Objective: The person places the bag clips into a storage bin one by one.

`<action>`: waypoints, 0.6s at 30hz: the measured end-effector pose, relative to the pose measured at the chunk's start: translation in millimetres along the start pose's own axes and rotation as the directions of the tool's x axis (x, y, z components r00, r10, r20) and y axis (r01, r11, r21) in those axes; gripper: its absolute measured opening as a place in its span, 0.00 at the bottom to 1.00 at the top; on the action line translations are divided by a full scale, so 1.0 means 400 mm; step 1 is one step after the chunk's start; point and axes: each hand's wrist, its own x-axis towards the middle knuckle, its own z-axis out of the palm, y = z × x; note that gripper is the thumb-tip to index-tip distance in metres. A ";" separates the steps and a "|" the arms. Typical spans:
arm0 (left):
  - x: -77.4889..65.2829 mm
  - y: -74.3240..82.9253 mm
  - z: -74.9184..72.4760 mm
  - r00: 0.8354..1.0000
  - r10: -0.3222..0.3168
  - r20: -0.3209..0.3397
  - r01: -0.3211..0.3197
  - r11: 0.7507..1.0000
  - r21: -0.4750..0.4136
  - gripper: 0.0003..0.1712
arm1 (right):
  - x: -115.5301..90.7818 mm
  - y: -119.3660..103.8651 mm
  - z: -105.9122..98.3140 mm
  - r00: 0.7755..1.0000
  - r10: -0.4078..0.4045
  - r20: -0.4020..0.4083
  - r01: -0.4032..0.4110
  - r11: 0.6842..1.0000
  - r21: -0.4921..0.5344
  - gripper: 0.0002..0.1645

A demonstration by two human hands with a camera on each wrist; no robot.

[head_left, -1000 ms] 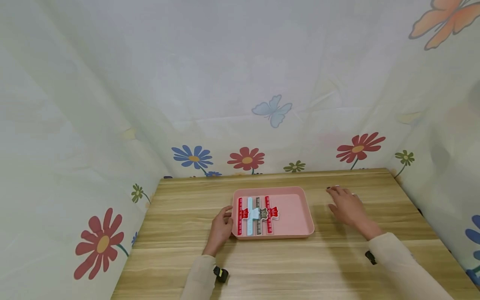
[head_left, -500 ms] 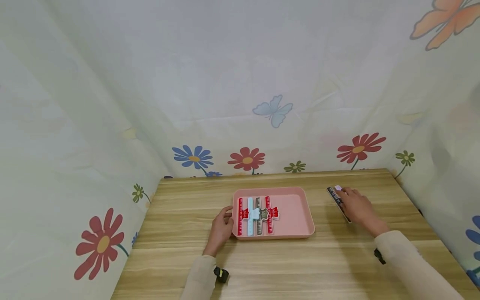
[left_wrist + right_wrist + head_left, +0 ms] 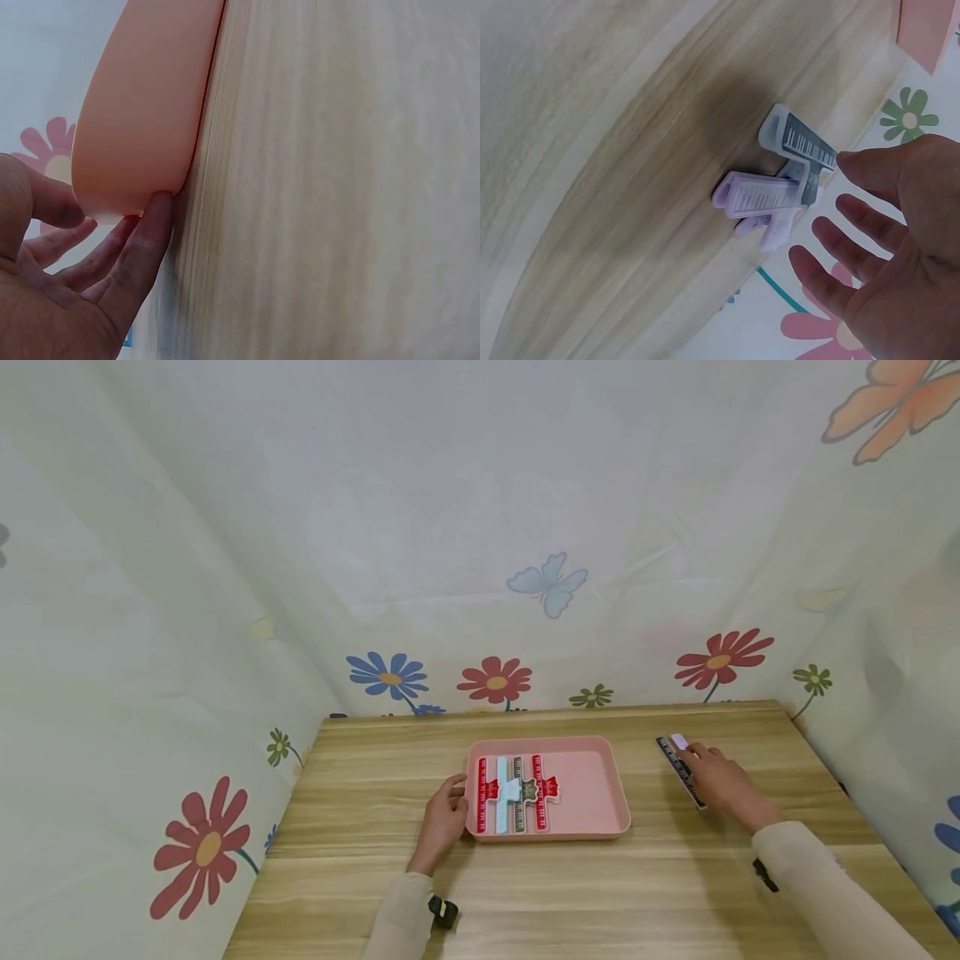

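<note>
While a pale cloth [image 3: 442, 510] printed with flowers and butterflies hangs behind and at both sides, a wood-grain table [image 3: 562, 893] spreads across the near part of the scene. Near the middle of its far half lies a pink tray [image 3: 588, 785], its long sides running left to right. At the tray's left end is the left hand [image 3: 440, 827], its thumb at the rim and its fingers bent against the outer wall, so that it grips the tray by that end. To the right of the tray, and well apart from it, the right hand [image 3: 720, 777] reaches in from the right with thumb and fingers spread and a gap between them; the thumb tip is right at the black clip [image 3: 670, 752], but whether they touch I cannot tell. That clip lies slanting on the table, far end to the left, with a smaller-looking purple clip [image 3: 679, 741] just to its right, partly hidden by the hand. Inside the tray, grouped to the left, four clips run near to far: a red clip [image 3: 482, 814], a pale blue clip [image 3: 502, 814], a grey clip [image 3: 517, 814] and a second red clip [image 3: 538, 810]. White piano-key bars mark the black clip and both red ones; the light marks on the red tabs are too small to read.
</note>
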 end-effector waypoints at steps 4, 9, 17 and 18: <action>-0.002 0.001 -0.002 1.000 0.010 -0.003 -0.010 1.000 0.003 0.23 | 0.005 0.010 0.010 1.000 -0.009 0.016 0.009 1.000 -0.025 0.27; -0.001 0.001 -0.002 1.000 0.001 0.000 -0.001 1.000 0.013 0.23 | 0.015 0.024 0.027 0.999 -0.019 0.051 0.021 0.999 -0.045 0.29; -0.003 0.005 -0.002 1.000 -0.012 0.004 0.012 1.000 0.006 0.23 | 0.027 0.034 0.044 0.999 -0.044 0.026 0.045 0.999 -0.025 0.32; -0.004 0.006 -0.002 1.000 -0.015 0.005 0.015 1.000 0.003 0.23 | 0.027 0.034 0.044 0.998 -0.050 0.022 0.051 0.998 -0.024 0.32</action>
